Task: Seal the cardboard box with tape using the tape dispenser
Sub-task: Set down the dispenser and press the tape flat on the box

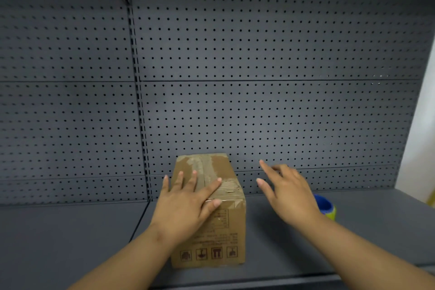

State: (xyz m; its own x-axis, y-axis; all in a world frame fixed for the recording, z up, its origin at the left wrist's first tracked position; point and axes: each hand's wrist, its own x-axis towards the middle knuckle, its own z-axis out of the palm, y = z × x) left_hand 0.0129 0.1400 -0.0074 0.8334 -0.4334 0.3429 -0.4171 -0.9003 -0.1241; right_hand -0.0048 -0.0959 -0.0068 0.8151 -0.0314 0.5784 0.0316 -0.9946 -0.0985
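Observation:
A brown cardboard box stands on the dark grey shelf, its top flaps closed and marked with torn tape patches. My left hand lies flat on the box's top, fingers spread, thumb over the near top edge. To the right of the box, my right hand hovers with its fingers apart and holds nothing. Behind my right hand, a blue and yellow-green object rests on the shelf, mostly hidden; it looks like the tape dispenser with its roll.
A grey pegboard back wall rises right behind the box. A vertical slotted upright divides the shelving into two bays. A pale wall shows at the right edge.

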